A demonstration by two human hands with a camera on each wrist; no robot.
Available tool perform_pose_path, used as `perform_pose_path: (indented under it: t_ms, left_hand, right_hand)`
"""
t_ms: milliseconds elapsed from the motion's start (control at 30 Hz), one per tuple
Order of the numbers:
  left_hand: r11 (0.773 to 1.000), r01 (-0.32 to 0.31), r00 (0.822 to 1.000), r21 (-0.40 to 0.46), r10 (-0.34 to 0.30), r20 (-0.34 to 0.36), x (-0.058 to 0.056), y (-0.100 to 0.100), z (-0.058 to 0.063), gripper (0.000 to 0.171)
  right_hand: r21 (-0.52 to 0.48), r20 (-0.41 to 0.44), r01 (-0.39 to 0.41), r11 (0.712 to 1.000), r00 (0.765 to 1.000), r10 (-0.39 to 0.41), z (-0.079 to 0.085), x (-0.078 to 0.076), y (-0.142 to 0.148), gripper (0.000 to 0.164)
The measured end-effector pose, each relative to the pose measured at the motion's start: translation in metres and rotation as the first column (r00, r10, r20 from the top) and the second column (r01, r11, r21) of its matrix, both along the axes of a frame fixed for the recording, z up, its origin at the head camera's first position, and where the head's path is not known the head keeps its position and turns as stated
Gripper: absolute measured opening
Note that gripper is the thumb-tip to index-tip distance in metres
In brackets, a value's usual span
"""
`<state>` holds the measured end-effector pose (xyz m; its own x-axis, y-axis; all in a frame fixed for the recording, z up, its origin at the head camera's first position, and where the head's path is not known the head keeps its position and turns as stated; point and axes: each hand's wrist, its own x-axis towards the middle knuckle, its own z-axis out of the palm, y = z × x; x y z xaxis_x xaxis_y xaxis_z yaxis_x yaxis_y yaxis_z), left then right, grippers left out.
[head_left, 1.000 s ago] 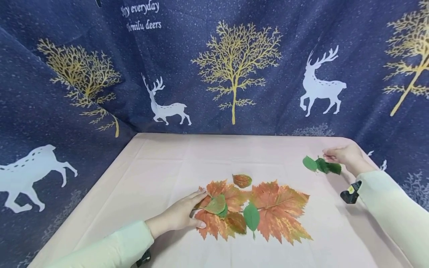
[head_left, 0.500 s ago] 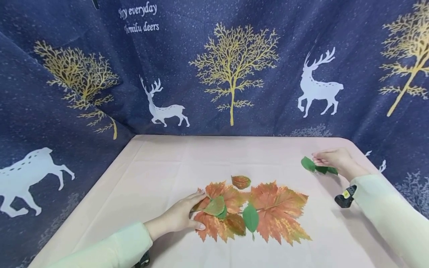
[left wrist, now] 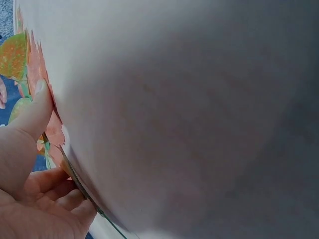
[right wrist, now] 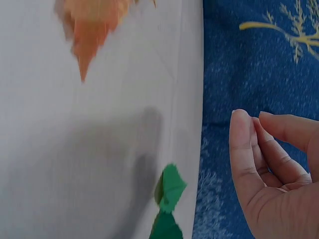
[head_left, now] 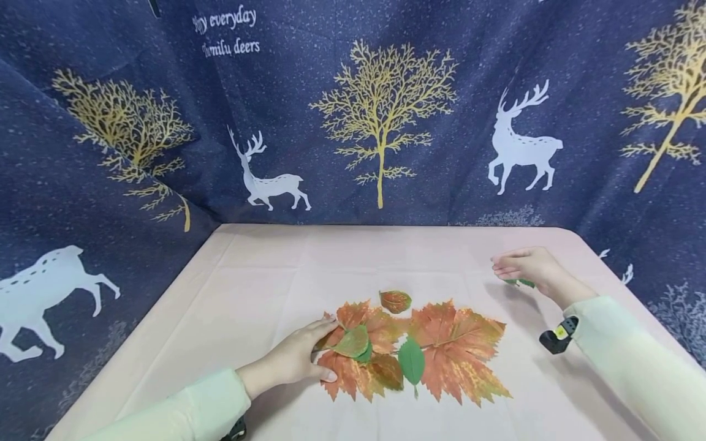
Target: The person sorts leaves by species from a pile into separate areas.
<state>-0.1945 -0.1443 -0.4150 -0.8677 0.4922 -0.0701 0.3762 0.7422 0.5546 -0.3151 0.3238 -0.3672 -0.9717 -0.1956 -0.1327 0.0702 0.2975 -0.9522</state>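
My left hand [head_left: 295,355] rests on the left edge of a big orange maple-like leaf [head_left: 353,383]. In the left wrist view its thumb lies on the orange leaf [left wrist: 37,69], while its bent fingers touch the rim of a darker leaf with a thin stem. Far right, my right hand [head_left: 529,269] hovers over several green leaves [head_left: 521,282], mostly hidden under it. The right wrist view shows its fingers loosely bent, thumb tip close to the forefinger, nothing between them; green leaves [right wrist: 172,189] lie below on the cloth.
A second big orange leaf [head_left: 458,349] lies right of the first, a green leaf [head_left: 411,360] between them. A small red-brown leaf [head_left: 395,301] sits above. On the left leaf lies a yellow-green leaf [head_left: 353,342]. A dark blue deer-print curtain [head_left: 430,184] borders the pale table [head_left: 276,257].
My right hand has moved left over the green leaves, covering more of them. My left hand stays on the orange leaf. The view has tilted slightly.
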Motion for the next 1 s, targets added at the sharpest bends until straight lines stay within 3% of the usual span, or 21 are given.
perform_pose_path:
  t_ms: [400, 733, 1000]
  left_hand:
    - [1.000, 0.002, 1.000, -0.001, -0.002, 0.012, 0.000, 0.001, 0.000, 0.094]
    - [1.000, -0.008, 1.000, 0.005, 0.008, 0.017, 0.003, 0.001, 0.004, 0.093]
    - [1.000, -0.001, 1.000, -0.001, 0.001, 0.006, 0.001, 0.000, 0.000, 0.093]
  right_hand:
    - [0.061, -0.023, -0.089, 0.994, 0.996, 0.090, -0.001, 0.022, -0.036, 0.044]
    - [0.092, 0.000, -0.106, 0.990, 0.994, 0.107, -0.002, 0.033, -0.058, 0.044]
    - [0.068, 0.022, -0.131, 0.989, 0.991, 0.130, -0.009, 0.044, -0.078, 0.046]
